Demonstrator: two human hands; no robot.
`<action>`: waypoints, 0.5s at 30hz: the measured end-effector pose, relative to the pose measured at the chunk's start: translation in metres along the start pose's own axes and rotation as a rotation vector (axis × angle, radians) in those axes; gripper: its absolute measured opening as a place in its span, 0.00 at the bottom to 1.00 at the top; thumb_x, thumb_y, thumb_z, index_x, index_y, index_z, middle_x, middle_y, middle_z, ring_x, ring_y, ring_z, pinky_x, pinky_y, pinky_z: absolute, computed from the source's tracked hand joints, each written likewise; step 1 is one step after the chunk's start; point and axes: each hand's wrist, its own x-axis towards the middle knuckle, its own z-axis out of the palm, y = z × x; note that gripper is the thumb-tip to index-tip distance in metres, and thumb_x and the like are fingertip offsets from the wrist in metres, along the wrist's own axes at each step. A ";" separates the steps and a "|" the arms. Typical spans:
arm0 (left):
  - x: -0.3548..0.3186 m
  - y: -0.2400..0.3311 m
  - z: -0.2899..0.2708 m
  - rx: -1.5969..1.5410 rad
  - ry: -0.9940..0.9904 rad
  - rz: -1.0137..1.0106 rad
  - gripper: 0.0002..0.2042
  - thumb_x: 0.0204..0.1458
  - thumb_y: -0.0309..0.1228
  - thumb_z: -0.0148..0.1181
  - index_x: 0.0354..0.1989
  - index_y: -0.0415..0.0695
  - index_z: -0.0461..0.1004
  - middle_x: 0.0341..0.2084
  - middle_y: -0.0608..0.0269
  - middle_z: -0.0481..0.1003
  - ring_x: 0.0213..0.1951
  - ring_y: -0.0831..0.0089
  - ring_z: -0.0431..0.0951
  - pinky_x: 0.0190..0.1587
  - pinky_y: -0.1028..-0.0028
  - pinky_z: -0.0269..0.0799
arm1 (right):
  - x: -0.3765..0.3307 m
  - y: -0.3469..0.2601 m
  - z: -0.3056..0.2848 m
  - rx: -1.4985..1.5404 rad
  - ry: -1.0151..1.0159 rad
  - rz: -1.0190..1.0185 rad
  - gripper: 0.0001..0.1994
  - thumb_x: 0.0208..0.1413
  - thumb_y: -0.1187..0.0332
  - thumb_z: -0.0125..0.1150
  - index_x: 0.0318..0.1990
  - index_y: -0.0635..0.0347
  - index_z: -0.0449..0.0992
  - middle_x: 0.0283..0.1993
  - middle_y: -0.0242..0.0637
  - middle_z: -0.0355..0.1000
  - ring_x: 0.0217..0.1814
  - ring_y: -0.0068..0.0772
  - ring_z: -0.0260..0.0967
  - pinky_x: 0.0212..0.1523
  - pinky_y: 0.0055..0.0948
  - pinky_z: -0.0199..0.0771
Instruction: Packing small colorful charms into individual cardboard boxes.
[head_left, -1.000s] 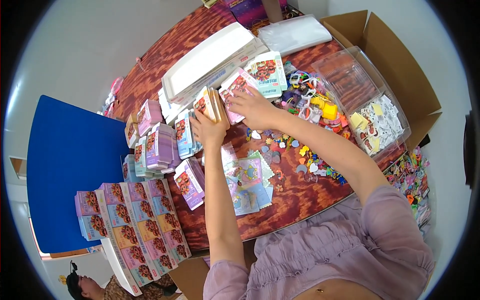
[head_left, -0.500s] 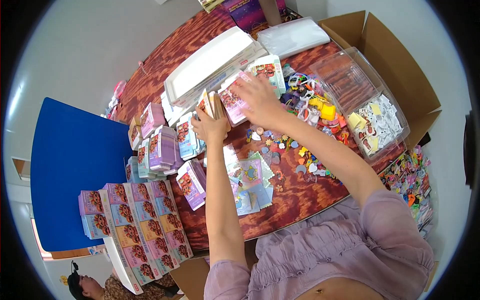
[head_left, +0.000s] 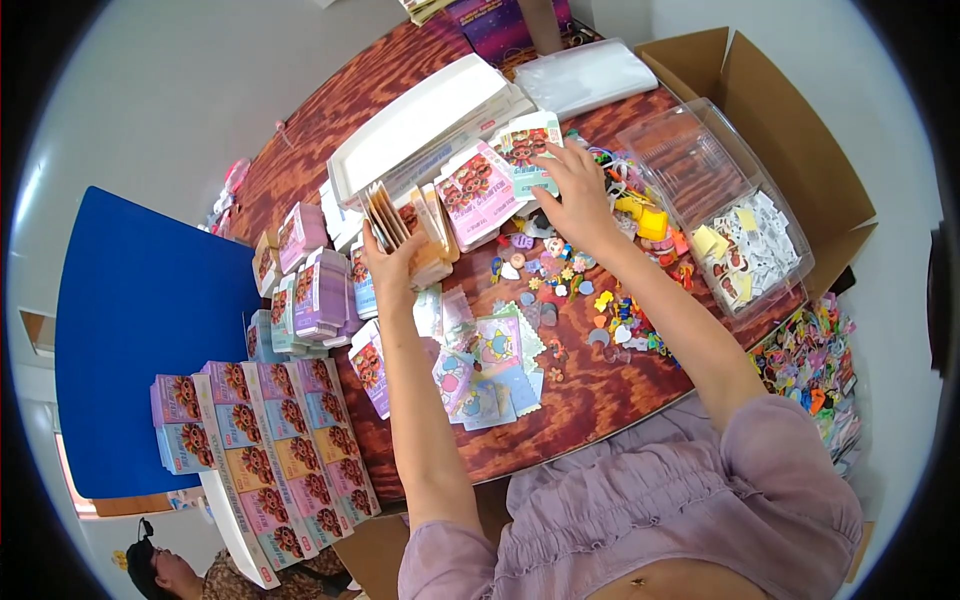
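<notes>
My left hand (head_left: 388, 262) holds a fanned stack of flat cards (head_left: 410, 218) upright above the red-brown table (head_left: 590, 400). My right hand (head_left: 572, 190) lies fingers spread on a spread of flat pink and teal packets (head_left: 490, 175) beside the stack. Small colourful trinkets (head_left: 600, 300) are scattered just below my right wrist. Pastel sticker sheets (head_left: 490, 365) lie near my left forearm.
White trays (head_left: 420, 125) lie at the back. A clear plastic bin (head_left: 720, 200) and a cardboard box (head_left: 800, 130) stand at the right. Stacked small boxes (head_left: 270, 440) and pink packs (head_left: 315, 290) sit on the left beside a blue board (head_left: 140, 330). Another person's head shows at the bottom left.
My right hand has moved right and down onto the packets. My left hand has lifted the card stack slightly; its cards now fan apart.
</notes>
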 end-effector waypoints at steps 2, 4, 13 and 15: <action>0.001 -0.004 -0.009 0.087 0.074 0.057 0.49 0.37 0.23 0.72 0.71 0.42 0.51 0.56 0.52 0.56 0.46 0.64 0.73 0.47 0.71 0.76 | -0.001 -0.004 0.002 0.006 -0.006 -0.006 0.20 0.51 0.66 0.64 0.53 0.57 0.75 0.62 0.43 0.66 0.69 0.52 0.54 0.68 0.48 0.52; 0.000 -0.006 -0.014 0.067 0.088 0.069 0.47 0.37 0.22 0.72 0.70 0.42 0.52 0.54 0.53 0.60 0.45 0.66 0.74 0.47 0.71 0.76 | -0.001 -0.008 0.002 0.007 -0.011 -0.006 0.20 0.51 0.65 0.64 0.53 0.56 0.75 0.62 0.43 0.66 0.69 0.52 0.54 0.68 0.48 0.52; -0.021 0.028 -0.012 -0.116 0.057 0.104 0.35 0.41 0.18 0.67 0.62 0.42 0.63 0.41 0.67 0.74 0.41 0.75 0.76 0.42 0.74 0.73 | -0.001 -0.064 0.029 0.096 -0.225 -0.229 0.13 0.49 0.71 0.58 0.44 0.63 0.76 0.45 0.42 0.73 0.54 0.49 0.65 0.54 0.42 0.66; -0.026 0.030 -0.018 -0.141 0.056 0.079 0.34 0.42 0.17 0.67 0.61 0.43 0.63 0.40 0.68 0.74 0.39 0.76 0.75 0.39 0.75 0.72 | 0.000 -0.089 0.053 -0.038 -0.437 -0.395 0.15 0.49 0.70 0.55 0.44 0.65 0.76 0.47 0.45 0.73 0.55 0.46 0.65 0.52 0.39 0.66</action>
